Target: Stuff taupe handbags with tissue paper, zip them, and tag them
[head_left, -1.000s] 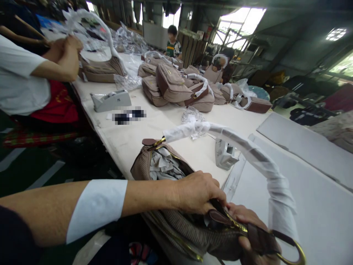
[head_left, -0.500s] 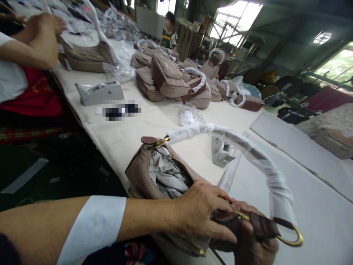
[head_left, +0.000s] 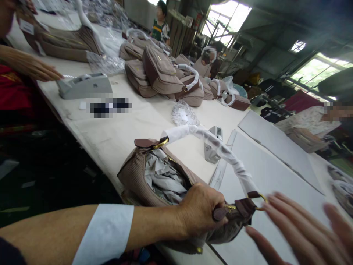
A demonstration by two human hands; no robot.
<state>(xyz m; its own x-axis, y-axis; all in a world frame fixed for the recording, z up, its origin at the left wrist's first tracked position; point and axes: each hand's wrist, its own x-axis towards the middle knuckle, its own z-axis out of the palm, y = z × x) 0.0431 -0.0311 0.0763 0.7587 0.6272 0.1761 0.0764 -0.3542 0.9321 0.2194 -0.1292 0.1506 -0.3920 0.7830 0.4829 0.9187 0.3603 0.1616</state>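
Observation:
A taupe corduroy handbag [head_left: 135, 173] lies on the table before me, its zipper open on crumpled grey stuffing paper [head_left: 165, 175]. My left hand [head_left: 200, 209] is closed round the bag's top at the near right end, beside a brown leather zipper pull [head_left: 220, 213]. Over the bag arches its handle [head_left: 217, 145], wrapped in white and joined by gold rings at both ends. My right hand [head_left: 306, 232], blurred, has its fingers spread just right of the near gold ring [head_left: 261, 202]; whether it touches the ring I cannot tell.
Beyond the bag stand a small tape dispenser [head_left: 212, 147] and a larger grey one [head_left: 85, 86], with a co-worker's hand [head_left: 35, 66] beside it. Several similar bags [head_left: 162, 73] are piled farther back. Flat grey boards [head_left: 275, 143] cover the table's right side.
My right hand has let go of the bag's near end and moved right, fingers spreading. My left hand has closed tighter on the bag. At left, the co-worker's hand has come down by the grey dispenser.

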